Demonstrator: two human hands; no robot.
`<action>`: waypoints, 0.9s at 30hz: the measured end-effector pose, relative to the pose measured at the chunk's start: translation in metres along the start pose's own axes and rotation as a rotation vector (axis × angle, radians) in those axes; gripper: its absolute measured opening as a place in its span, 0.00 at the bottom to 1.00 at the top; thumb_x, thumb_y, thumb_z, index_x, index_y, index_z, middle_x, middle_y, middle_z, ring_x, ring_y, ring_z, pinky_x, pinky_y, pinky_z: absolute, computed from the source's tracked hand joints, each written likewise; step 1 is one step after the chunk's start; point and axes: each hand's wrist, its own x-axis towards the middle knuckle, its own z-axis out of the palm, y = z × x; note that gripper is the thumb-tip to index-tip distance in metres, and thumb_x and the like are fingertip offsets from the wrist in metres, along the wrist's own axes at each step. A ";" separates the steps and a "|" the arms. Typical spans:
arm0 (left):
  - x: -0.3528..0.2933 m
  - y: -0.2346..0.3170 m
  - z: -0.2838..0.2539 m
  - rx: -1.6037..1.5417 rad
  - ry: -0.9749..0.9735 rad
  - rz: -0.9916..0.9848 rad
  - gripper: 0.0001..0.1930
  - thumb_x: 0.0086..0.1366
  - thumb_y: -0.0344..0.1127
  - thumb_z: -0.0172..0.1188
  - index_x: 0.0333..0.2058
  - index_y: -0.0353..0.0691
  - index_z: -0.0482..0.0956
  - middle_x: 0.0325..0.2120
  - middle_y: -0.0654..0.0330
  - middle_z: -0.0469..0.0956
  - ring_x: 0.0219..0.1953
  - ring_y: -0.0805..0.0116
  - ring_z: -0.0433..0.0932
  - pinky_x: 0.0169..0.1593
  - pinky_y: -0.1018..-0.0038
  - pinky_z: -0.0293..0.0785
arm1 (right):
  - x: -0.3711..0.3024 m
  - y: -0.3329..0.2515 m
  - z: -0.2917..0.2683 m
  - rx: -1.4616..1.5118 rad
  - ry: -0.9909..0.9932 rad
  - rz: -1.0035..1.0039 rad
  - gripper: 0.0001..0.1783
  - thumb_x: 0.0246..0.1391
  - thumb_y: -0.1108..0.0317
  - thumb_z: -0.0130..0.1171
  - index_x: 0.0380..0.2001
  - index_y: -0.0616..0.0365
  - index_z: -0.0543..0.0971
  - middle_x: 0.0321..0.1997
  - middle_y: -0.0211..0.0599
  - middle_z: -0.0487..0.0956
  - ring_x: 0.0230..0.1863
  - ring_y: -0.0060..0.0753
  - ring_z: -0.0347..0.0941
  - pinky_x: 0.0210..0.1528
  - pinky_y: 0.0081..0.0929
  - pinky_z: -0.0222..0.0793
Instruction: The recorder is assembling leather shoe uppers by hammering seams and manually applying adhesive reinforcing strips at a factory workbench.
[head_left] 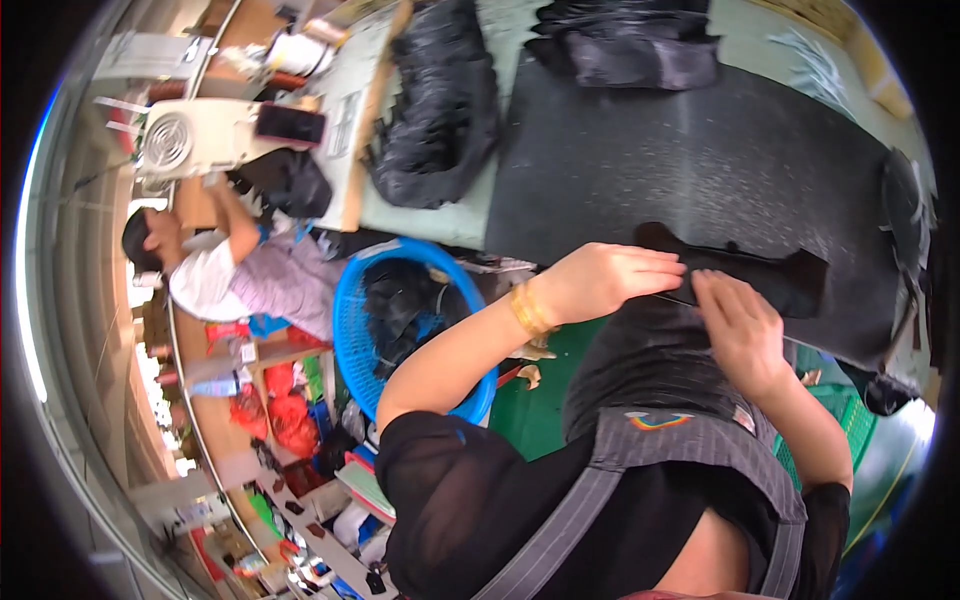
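Note:
A dark, flat, shaped piece, like leather or cloth, lies near the front edge of a black work mat. My left hand rests at the piece's near-left edge, its fingers stretched out and close together. Just to the right, my right hand lays its extended fingers on the near edge of the same piece. The fingertips of both hands almost meet. Neither hand visibly grips anything, though the left thumb is hidden.
Black layered pieces lie in a long pile and a second stack on the table. A blue basket holding dark scraps stands left of me. Farther left, a co-worker sits at a beige machine.

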 end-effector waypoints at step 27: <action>0.040 0.047 0.043 0.346 0.210 0.023 0.14 0.54 0.29 0.63 0.40 0.32 0.82 0.40 0.54 0.82 0.43 0.61 0.82 0.43 0.69 0.80 | -0.030 0.034 -0.022 0.028 0.033 0.019 0.25 0.38 0.68 0.59 0.43 0.65 0.80 0.48 0.41 0.79 0.52 0.44 0.76 0.50 0.36 0.78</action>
